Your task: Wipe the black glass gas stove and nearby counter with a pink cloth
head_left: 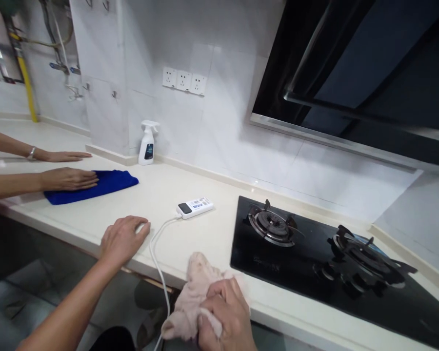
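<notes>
My right hand (225,317) is closed around a bunched pale pink cloth (195,287) at the front edge of the cream countertop (205,234), just left of the black gas hob (314,263). My left hand (122,239) rests on the counter near its front edge, fingers loosely curled, holding nothing. A white cable (157,253) runs between my hands up to a white power strip (194,207).
Another person's two hands (68,168) lie at the left, one pressing a blue cloth (95,185) flat on the counter. A white spray bottle (147,144) stands against the tiled wall. A dark range hood (351,73) hangs over the hob. Wall sockets (184,80) sit above.
</notes>
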Tool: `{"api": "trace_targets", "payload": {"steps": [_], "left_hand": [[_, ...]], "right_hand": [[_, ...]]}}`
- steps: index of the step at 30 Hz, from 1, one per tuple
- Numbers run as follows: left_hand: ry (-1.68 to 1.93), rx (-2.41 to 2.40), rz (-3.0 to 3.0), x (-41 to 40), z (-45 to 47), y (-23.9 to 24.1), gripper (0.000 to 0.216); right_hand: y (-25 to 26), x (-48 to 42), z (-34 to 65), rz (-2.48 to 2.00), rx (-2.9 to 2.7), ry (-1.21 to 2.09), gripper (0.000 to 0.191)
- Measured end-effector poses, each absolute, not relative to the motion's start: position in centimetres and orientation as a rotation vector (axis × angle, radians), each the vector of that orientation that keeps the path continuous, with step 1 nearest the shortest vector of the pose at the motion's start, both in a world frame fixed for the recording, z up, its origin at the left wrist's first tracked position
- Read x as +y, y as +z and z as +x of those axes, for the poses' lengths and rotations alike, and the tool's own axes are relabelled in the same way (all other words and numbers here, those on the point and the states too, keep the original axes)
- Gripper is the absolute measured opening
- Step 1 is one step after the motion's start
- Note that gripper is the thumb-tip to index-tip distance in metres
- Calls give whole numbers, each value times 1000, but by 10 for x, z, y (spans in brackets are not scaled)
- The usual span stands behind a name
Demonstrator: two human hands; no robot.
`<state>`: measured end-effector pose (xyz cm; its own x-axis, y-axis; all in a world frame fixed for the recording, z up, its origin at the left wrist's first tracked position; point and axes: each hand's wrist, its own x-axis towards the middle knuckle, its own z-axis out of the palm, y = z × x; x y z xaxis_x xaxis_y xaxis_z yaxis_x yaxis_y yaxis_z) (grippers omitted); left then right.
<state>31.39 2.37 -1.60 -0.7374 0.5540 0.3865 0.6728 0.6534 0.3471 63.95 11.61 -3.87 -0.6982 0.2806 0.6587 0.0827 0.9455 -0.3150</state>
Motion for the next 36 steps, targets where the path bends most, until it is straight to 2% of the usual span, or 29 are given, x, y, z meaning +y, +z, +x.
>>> {"api": "trace_targets", "payload": {"steps": [3,6,9,12,16,18,24,28,36], "left_hand": [[-706,-2624,-978,24,314,-17,47],[-704,-2619,-980,24,313,-19,45],[-704,-2608,-982,24,314,-20,45],[-710,-2594,-978,23,314,-21,45],[-730,-2584,-976,23,316,-21,44],[-736,-2580,-985,23,316,-21,44],[-723,-2575,-1019,21,317,-20,45],[-707,-2573,-1030,21,317,-20,44],[-710,-2631,-1094,19,308,-25,45]], "right_hand": [[-46,117,656,-130,-2216,856,29],[-39,130,666,-375,-2009,1339,39],[-15,158,668,-610,-1821,1446,40],[6,198,665,-710,-1889,1284,51],[8,242,671,-855,-1976,591,60],[1,252,679,-871,-1953,390,59],[-26,226,666,-775,-2352,378,61],[-37,209,623,-731,-2598,172,69],[-9,283,547,-984,-2773,126,61]]}}
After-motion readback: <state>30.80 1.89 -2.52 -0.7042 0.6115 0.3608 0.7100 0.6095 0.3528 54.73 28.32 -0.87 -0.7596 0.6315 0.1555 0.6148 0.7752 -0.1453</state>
